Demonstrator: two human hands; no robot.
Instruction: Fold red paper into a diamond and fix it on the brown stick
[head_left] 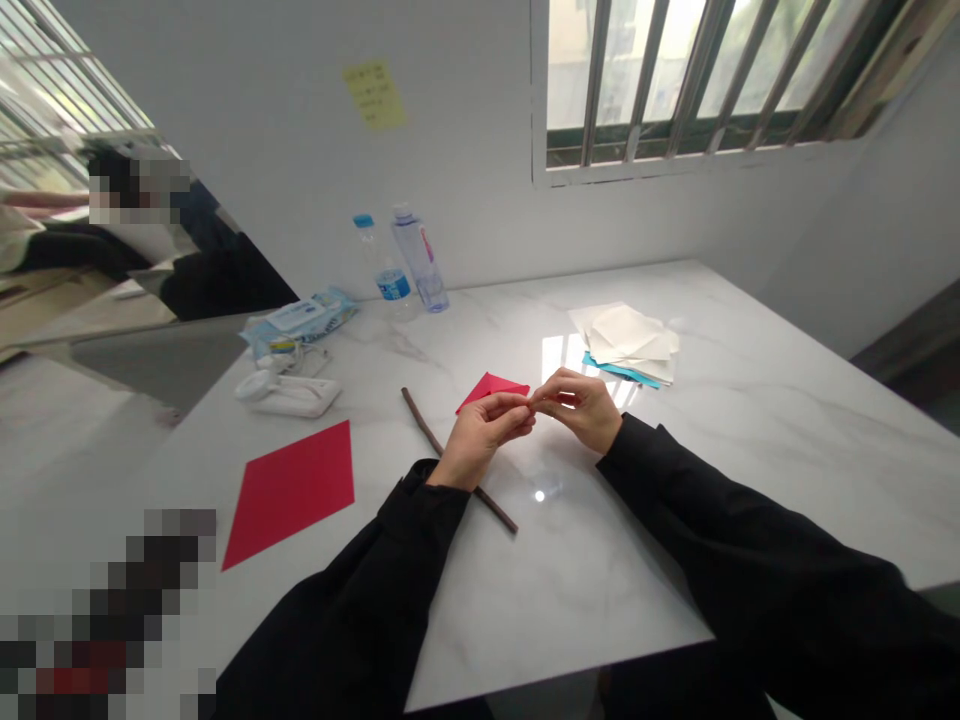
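Observation:
My left hand point(480, 437) and my right hand point(581, 405) meet above the middle of the white marble table point(675, 520). Both are closed in a pinch on a small folded red paper point(491, 388), whose pointed flap shows behind my left fingers. A thin brown stick point(431, 435) lies on the table and runs under my left wrist. A flat red paper sheet point(294, 488) lies to the left of my left arm. Both arms wear black sleeves.
A stack of white and blue paper sheets point(628, 343) lies behind my hands. Two plastic water bottles point(409, 262) stand by the wall. A wipes pack point(300, 320) and a white device point(289, 393) sit at the left. Another person sits far left.

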